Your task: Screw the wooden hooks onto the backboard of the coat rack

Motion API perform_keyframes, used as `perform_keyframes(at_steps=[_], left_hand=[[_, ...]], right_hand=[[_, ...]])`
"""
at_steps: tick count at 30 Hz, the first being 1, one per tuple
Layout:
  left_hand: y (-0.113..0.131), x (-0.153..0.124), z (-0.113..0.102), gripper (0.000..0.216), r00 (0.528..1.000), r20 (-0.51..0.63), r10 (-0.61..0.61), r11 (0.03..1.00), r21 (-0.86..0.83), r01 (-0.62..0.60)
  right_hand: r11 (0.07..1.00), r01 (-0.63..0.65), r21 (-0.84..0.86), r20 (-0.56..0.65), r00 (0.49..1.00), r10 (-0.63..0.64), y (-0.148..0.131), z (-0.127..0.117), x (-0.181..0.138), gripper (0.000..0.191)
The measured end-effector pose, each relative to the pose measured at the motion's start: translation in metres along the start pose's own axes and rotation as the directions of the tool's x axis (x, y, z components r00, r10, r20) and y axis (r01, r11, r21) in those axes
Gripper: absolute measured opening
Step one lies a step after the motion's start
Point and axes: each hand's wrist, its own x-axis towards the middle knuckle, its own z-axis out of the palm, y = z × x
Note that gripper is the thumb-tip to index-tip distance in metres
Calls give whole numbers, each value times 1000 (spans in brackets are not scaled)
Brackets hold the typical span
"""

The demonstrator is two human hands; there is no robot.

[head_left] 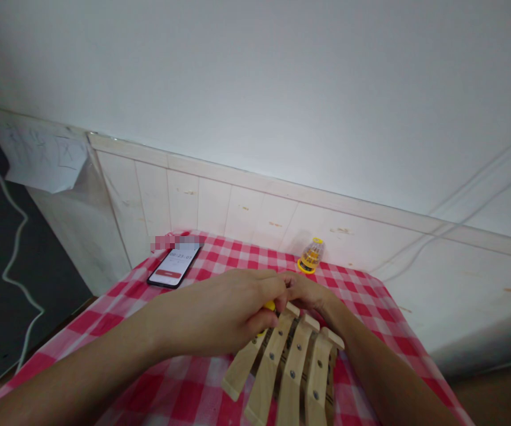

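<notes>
A wooden slatted piece (297,355) with several curved slats and dark screws lies on the checked cloth in front of me. My left hand (250,305) is closed over its far left side. Yellow bits of a small screwdriver (269,306) show between those fingers; most of it is hidden by the hand. Around the far end of the slats bends my right hand (306,290), closed against the wood, its fingertips partly covered by the left hand. The two hands meet there.
A cone-shaped clear and yellow screwdriver bit case (312,255) stands near the wall. At the back left lies a phone (175,266) with a timer on its screen. The red and white checked tablecloth (148,319) reaches the panelled wall (246,213). A white cable (13,254) hangs at left.
</notes>
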Motion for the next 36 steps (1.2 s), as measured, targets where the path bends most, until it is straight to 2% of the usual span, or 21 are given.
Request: perform_keyframes(at_steps=[20,25,30,36], left_hand=[[2,0,-2,27,1000,9,-17,1000,-18,17],[0,-1,1,16,999,0,-48,998,-50,48],[-2,1,3,13,999,-36,-18,999,-40,17],[-6,3,7,7,988,-95,-119,992,34,122]], right_hand=[[1000,11,-14,6,1000,-11,-3,1,2,38],[1000,18,-10,2,1000,-18,0,-1,2,40],[1000,31,1,10,999,-31,-1,0,0,42],[999,21,35,11,1000,-22,-1,2,-3,51]])
